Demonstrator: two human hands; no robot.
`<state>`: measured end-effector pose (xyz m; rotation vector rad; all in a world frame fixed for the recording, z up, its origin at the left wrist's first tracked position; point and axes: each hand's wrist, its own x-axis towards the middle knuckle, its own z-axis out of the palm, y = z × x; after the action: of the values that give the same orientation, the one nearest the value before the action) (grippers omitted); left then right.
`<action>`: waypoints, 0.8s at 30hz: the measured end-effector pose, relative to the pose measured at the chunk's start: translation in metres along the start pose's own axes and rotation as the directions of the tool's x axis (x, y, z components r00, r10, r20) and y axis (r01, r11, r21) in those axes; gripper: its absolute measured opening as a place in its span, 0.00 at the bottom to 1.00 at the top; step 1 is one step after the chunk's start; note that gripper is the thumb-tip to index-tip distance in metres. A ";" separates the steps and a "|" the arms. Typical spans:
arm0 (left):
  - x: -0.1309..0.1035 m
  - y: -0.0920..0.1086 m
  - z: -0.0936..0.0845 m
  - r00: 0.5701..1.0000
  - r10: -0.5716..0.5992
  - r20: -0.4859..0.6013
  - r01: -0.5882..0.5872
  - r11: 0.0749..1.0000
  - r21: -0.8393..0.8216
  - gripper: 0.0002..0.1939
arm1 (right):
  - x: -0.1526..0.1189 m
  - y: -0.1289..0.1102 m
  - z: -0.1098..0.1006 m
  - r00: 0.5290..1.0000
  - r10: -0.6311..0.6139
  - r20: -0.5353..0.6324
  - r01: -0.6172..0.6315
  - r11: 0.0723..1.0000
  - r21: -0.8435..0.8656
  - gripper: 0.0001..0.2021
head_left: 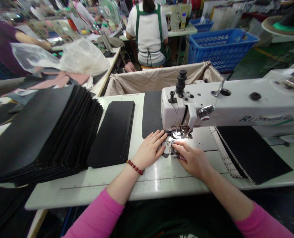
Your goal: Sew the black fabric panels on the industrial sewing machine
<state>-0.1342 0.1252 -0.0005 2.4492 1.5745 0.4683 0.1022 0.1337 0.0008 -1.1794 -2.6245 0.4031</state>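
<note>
From my feed: two long sleeves, both bright pink plain fabric, the left pink sleeve (94, 215) and the right pink sleeve (263, 220), each ending partway along the forearm with a plain edge. Left hand (149, 148) and right hand (194, 162) both bare. Left wrist wears a bracelet of round, dark red beads (136, 168), one yellowish bead at its outer end. I also get a dark, near-black green cloth garment (162, 215) at the torso, white marking (188, 236) cut off by the bottom edge.

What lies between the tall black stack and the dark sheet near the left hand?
In the head view, a lower black stack lies between them, with bare white tabletop between it and the dark sheet.
</note>
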 end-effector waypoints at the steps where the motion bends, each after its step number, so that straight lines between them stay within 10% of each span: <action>1: 0.000 0.000 0.001 1.000 0.001 -0.002 -0.001 1.000 -0.004 0.26 | 0.000 0.000 0.000 1.000 -0.001 -0.003 0.001 1.000 0.001 0.26; 13: -0.008 0.017 -0.012 0.996 -0.074 -0.039 0.075 0.997 0.025 0.33 | -0.004 -0.003 -0.003 0.995 0.026 -0.100 -0.022 0.999 0.039 0.23; 19: -0.093 0.079 -0.007 0.998 -0.037 0.045 0.034 0.997 0.069 0.42 | -0.008 -0.002 -0.006 0.989 -0.016 -0.150 0.024 0.998 0.054 0.21; 24: -0.170 0.089 -0.027 0.968 0.082 0.236 -0.101 0.992 0.069 0.37 | -0.008 0.000 -0.008 0.990 -0.038 -0.133 0.048 0.996 0.076 0.21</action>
<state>-0.1341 -0.0661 0.0266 2.5363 1.4156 0.1255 0.1095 0.1289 0.0074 -1.0841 -2.4929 0.4027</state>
